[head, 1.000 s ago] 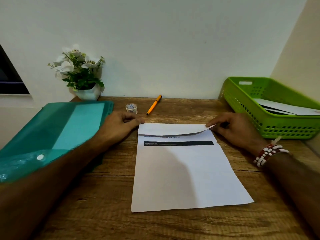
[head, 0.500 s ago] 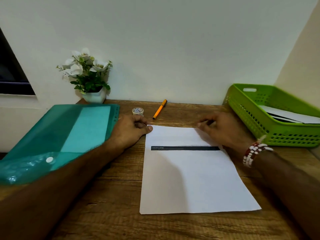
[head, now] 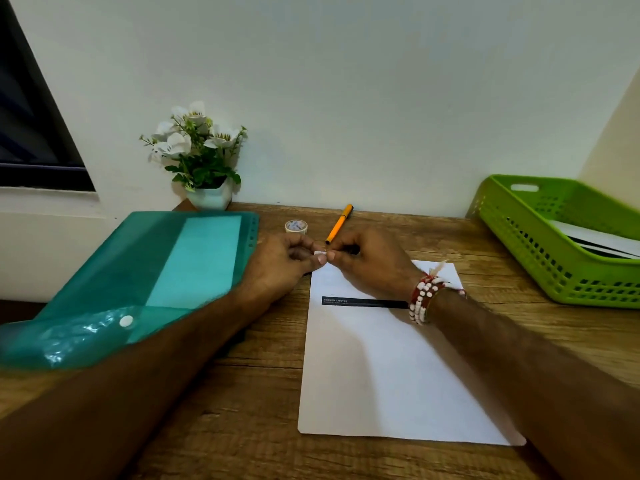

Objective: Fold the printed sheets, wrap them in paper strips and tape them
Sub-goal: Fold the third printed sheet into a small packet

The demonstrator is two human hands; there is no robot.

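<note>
Step in hand: start of the fold, not yet made. The printed sheet (head: 381, 368) lies flat and unfolded on the wooden counter (head: 242, 427), middle-right of the scene, long side running near to far, with a black header bar (head: 360, 302) across its far part.

The left hand (head: 280, 263) and right hand (head: 370, 263) meet at the sheet's far-left corner. The fingers of both are curled in. The left thumb tip (head: 320, 259) and the right fingertips (head: 332, 255) pinch a white paper corner (head: 319, 252) between them. It is likely the sheet's own corner lifted off the counter. It could be a loose scrap; too small to tell. The right hand's palm hangs over the far edge of the sheet, with a red-and-white bead bracelet (head: 424, 296) on that wrist. The left hand is mostly off the sheet, just beside its left edge.

The next move likely calls for a firm pinch on that corner. The far edge would then come toward the near edge, with the corners lined up before the crease is pressed. If the pinch has two layers stuck together, they need parting first.

The tape roll (head: 296, 226) stands just beyond the hands, untouched. An orange pen (head: 339, 223) lies beside it, tip close to the fingers. No paper strip is visible on the counter.

A green basket (head: 519, 237) at far right holds more white papers (head: 602, 237). A teal snap folder (head: 156, 271) lies at left and a potted white flower (head: 204, 157) stands against the far wall.
</note>
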